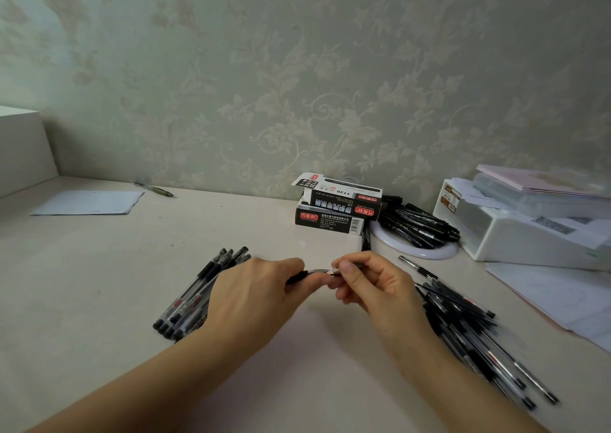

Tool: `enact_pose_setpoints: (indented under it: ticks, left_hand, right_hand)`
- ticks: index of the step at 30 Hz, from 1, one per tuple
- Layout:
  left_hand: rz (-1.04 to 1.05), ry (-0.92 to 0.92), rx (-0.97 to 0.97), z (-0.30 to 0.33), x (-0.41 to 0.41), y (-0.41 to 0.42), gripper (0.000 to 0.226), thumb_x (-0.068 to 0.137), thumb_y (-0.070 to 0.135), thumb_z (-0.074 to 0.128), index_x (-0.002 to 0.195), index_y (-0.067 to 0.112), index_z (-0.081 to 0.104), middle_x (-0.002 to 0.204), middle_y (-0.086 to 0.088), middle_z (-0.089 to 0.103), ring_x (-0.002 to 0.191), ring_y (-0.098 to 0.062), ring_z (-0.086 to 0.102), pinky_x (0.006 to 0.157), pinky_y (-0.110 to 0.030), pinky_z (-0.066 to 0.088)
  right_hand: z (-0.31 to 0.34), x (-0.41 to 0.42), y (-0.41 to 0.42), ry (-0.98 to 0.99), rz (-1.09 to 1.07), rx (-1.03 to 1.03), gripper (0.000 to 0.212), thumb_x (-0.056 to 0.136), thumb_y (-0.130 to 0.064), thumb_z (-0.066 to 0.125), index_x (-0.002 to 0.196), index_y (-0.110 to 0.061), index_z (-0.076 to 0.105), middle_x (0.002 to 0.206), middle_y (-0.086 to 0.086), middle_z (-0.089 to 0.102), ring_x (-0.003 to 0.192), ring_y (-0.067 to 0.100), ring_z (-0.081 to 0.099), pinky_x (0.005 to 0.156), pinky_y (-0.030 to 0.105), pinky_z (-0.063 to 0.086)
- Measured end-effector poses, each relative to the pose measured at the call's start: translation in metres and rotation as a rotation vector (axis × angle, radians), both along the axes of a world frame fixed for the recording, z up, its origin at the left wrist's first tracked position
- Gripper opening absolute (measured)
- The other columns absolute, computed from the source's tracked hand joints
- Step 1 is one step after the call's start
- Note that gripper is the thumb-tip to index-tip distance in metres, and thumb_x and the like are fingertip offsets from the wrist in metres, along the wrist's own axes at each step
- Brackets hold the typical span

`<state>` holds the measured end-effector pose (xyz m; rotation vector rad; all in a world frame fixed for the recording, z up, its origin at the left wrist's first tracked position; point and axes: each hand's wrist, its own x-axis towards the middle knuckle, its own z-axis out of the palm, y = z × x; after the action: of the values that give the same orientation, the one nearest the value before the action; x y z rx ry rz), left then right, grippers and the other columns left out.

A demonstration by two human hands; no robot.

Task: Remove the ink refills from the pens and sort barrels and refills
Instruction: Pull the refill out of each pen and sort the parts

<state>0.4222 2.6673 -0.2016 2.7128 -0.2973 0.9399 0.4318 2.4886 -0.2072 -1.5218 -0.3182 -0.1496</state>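
Head view looks down on a pale beige surface set against floral wallpaper. Far to the left of the fingers and toward the wall lies a flat sheet of white paper, with a single dark green pen just beyond its right corner. Just left of the fingers, partly under the left wrist, lies a bundle of clear-barrelled pens with black grips and caps, laid roughly parallel. The left hand curls its fingers round the black-gripped end of a slim clear pen held level above the surface. The right hand meets it from the other side, thumb and fingertips pinching the pen's other end, so both hands grasp the 1 pen between them; blur hides whether its parts are already separated. Beyond the fingers, near the wall, 2 black cardboard pen boxes with red labels are stacked, the upper 1 with an open flap. Right of the boxes, a heap of black pens rests on a round white ring. Just right of the right hand, a spread pile of thin black ink refills and pen parts lies on the surface. Farther right sit a white plastic container with papers and a pink-covered booklet on top, and loose white sheets below it.
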Motion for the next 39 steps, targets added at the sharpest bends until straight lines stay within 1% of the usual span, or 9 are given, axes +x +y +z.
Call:
enact_pose_setpoints:
  ticks: [4,7,10,16,20,27,30,33,39]
  left_hand:
    - [-0.061,0.044,-0.026,-0.008,0.001,-0.002,0.061,0.086,0.075,0.013,0.065,0.021,0.031,0.045,0.002,0.036,0.044,-0.017,0.040,0.039,-0.027,0.021]
    - [-0.082,0.096,-0.047,-0.013,0.003,-0.003,0.050,0.086,0.070,0.010,0.078,0.026,0.033,0.055,0.006,0.043,0.053,-0.015,0.047,0.042,-0.028,0.025]
    - [-0.141,0.144,-0.088,-0.013,0.004,-0.001,0.031,0.092,0.060,0.024,0.088,0.029,0.029,0.057,0.009,0.040,0.054,-0.013,0.042,0.044,-0.029,0.023]
    - [-0.204,0.181,-0.119,-0.012,0.003,-0.001,0.019,0.097,0.044,0.037,0.091,0.027,0.031,0.063,0.011,0.039,0.056,-0.012,0.038,0.049,-0.032,0.028]
    - [-0.225,0.182,-0.103,-0.010,0.001,-0.001,0.019,0.097,0.040,0.041,0.088,0.025,0.034,0.070,0.011,0.041,0.064,-0.014,0.040,0.054,-0.035,0.037]
    - [-0.250,0.178,-0.092,-0.010,0.003,0.000,0.017,0.097,0.038,0.044,0.088,0.024,0.039,0.078,0.010,0.048,0.067,-0.017,0.047,0.059,-0.037,0.041]
    - [-0.258,0.178,-0.077,-0.011,0.003,0.000,0.017,0.098,0.039,0.042,0.089,0.025,0.040,0.082,0.009,0.051,0.068,-0.016,0.047,0.060,-0.037,0.042]
    - [-0.295,0.172,-0.082,-0.012,0.004,0.001,0.016,0.098,0.040,0.043,0.089,0.026,0.043,0.082,0.010,0.051,0.067,-0.013,0.046,0.059,-0.036,0.042]
    - [-0.386,0.183,-0.100,-0.012,0.005,-0.001,0.016,0.097,0.040,0.044,0.089,0.026,0.045,0.082,0.011,0.052,0.068,-0.011,0.049,0.062,-0.036,0.043]
  right_hand:
    - [-0.005,0.004,-0.005,0.009,-0.119,-0.019,0.009,0.092,-0.011,0.065,0.094,-0.017,0.071,0.086,0.007,0.076,0.078,0.015,0.072,0.071,0.022,0.057]
    - [-0.011,0.008,-0.012,-0.076,-0.229,-0.311,0.017,0.086,-0.012,0.071,0.089,-0.028,0.069,0.089,-0.008,0.075,0.082,0.007,0.071,0.078,0.021,0.055]
    - [-0.017,0.008,-0.013,-0.143,-0.254,-0.578,0.017,0.083,-0.016,0.073,0.085,-0.032,0.068,0.084,-0.022,0.071,0.076,-0.003,0.067,0.071,0.010,0.049]
    - [-0.019,0.010,-0.009,-0.208,-0.221,-0.734,0.013,0.080,-0.011,0.073,0.085,-0.023,0.073,0.084,-0.011,0.069,0.083,-0.005,0.061,0.069,0.000,0.042]
    - [-0.018,0.010,-0.009,-0.210,-0.223,-0.775,0.010,0.081,-0.012,0.072,0.088,-0.020,0.073,0.090,-0.009,0.066,0.087,0.001,0.060,0.071,0.002,0.040]
    - [-0.018,0.008,-0.009,-0.217,-0.217,-0.783,0.016,0.084,-0.017,0.068,0.097,-0.026,0.070,0.097,-0.013,0.065,0.095,0.005,0.059,0.084,0.019,0.046]
    - [-0.018,0.007,-0.009,-0.224,-0.240,-0.736,0.022,0.086,-0.018,0.065,0.103,-0.030,0.068,0.103,-0.022,0.062,0.101,0.002,0.054,0.084,0.006,0.038]
    - [-0.016,0.006,-0.008,-0.252,-0.267,-0.662,0.012,0.088,-0.033,0.065,0.100,-0.035,0.067,0.101,-0.026,0.063,0.104,-0.003,0.051,0.083,0.001,0.032]
    - [-0.012,0.004,-0.004,-0.218,-0.150,-0.538,0.012,0.089,-0.035,0.068,0.078,-0.028,0.069,0.075,-0.013,0.068,0.070,0.003,0.059,0.061,0.010,0.041]
